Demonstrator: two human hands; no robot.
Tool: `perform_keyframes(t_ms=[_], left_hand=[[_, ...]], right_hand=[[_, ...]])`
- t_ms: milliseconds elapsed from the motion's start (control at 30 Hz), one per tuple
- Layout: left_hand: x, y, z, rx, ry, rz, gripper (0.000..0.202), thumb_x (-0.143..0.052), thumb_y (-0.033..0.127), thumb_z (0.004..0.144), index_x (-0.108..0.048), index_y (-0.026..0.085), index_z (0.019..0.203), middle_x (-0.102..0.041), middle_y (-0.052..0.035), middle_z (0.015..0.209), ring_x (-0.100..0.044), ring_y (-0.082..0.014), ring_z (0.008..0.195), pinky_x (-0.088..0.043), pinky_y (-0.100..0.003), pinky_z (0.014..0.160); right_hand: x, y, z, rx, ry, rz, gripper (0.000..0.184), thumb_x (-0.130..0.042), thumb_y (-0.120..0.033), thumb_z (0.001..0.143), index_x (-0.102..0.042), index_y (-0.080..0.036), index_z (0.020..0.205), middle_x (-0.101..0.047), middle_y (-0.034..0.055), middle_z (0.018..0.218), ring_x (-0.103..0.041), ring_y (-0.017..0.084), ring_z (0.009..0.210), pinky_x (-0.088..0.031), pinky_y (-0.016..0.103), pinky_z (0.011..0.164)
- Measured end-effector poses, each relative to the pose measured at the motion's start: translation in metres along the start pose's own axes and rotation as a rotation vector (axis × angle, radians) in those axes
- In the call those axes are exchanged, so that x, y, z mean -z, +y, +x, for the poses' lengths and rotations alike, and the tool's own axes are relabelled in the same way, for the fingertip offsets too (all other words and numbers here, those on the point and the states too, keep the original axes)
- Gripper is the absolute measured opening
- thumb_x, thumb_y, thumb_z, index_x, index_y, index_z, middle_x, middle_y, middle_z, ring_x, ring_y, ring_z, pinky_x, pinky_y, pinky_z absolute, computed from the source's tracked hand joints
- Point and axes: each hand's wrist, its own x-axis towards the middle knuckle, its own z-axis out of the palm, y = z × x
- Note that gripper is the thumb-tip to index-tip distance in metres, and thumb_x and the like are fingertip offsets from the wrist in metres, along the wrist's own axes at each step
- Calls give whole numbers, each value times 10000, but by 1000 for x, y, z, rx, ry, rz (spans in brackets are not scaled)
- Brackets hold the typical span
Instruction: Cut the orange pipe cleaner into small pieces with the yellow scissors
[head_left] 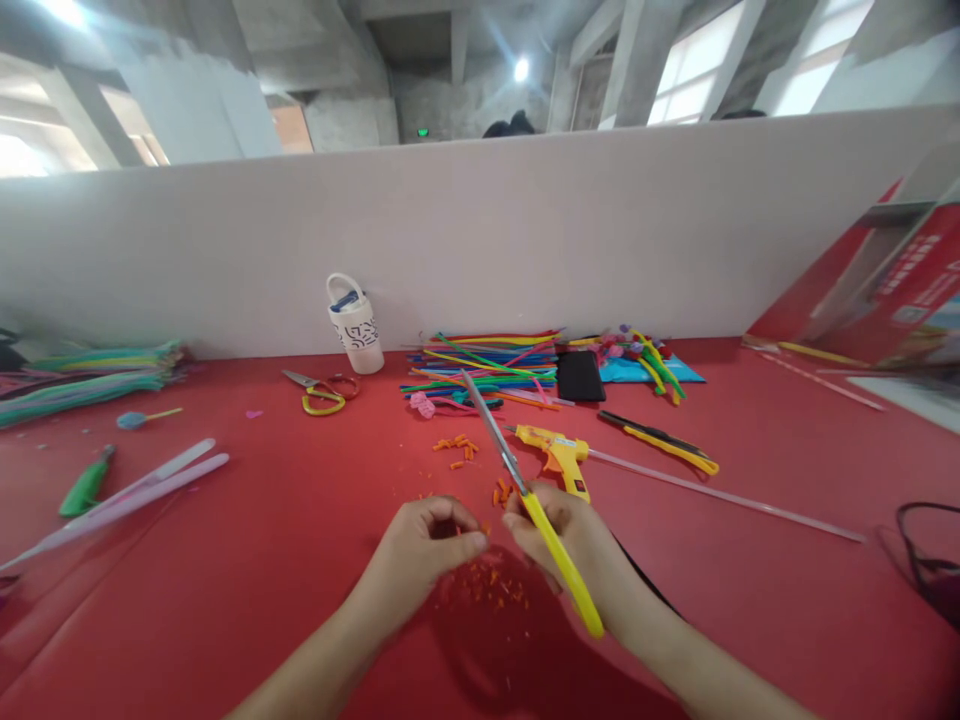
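Observation:
My right hand (574,530) grips a pair of scissors (556,550) with yellow handles, their metal blades pointing up and away from me. My left hand (427,550) is closed in a pinch, with a small orange pipe cleaner piece (486,531) showing at its fingertips. Below the two hands, orange fluff (491,588) is scattered over the red table (315,590). Short orange pieces (457,445) lie in a loose group beyond my left hand, and more orange bits (502,492) sit beside my right fingers.
A yellow glue gun (551,450) with a long clear glue stick lies beyond my right hand. Farther back are colourful pipe cleaners (487,365), a black phone-like slab (580,377), a white cup (358,335) and red-and-yellow scissors (322,392). A black-and-yellow tool (660,443) rests at right.

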Motion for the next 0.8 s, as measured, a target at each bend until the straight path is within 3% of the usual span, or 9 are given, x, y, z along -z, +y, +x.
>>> perform_keyframes(t_ms=[100, 200, 333, 567, 700, 800], left_hand=[[-1, 0, -1, 127, -10, -126, 119, -615, 241, 607, -538, 150, 607, -407, 70, 470, -298, -54, 413, -227, -195, 429], [-4, -2, -2, 159, -52, -109, 110, -608, 235, 610, -552, 140, 603, -412, 63, 474, -294, -52, 421, -210, -193, 428], [-7, -6, -2, 95, -82, -36, 90, -592, 225, 608, -569, 138, 601, -446, 39, 524, -352, -74, 476, -259, -199, 465], [-12, -4, -5, -100, 15, 196, 57, -549, 134, 595, -593, 155, 566, -494, 11, 581, -422, -106, 530, -313, -214, 497], [-6, -2, -2, -21, 92, 15, 41, -575, 175, 617, -567, 153, 583, -456, 34, 544, -393, -81, 501, -297, -197, 479], [2, -1, 0, 59, 210, -224, 106, -607, 229, 621, -531, 157, 639, -401, 64, 494, -310, -48, 420, -230, -180, 411]], right_hand=[[2, 5, -2, 33, -37, 26, 36, -472, -222, 681, -466, -188, 690, -338, -109, 414, -293, 35, 308, -253, 171, 335], [0, 5, -6, 68, -92, 93, 100, -468, -279, 716, -477, -179, 719, -325, -107, 417, -281, 36, 309, -258, 174, 336], [-2, 0, -11, 36, -117, 58, 81, -458, -245, 710, -443, -187, 655, -333, -98, 415, -305, 43, 326, -243, 172, 336], [-2, 1, -11, 99, -40, -49, 108, -480, -189, 652, -401, -190, 578, -339, -70, 496, -321, 66, 447, -260, 185, 405], [7, 3, -9, 203, -13, -232, 195, -509, -316, 691, -380, -202, 599, -347, -62, 522, -319, 79, 472, -249, 197, 424], [16, 1, -7, 245, 58, -548, 287, -558, -427, 652, -376, -211, 602, -408, -52, 505, -337, 87, 448, -230, 211, 428]])
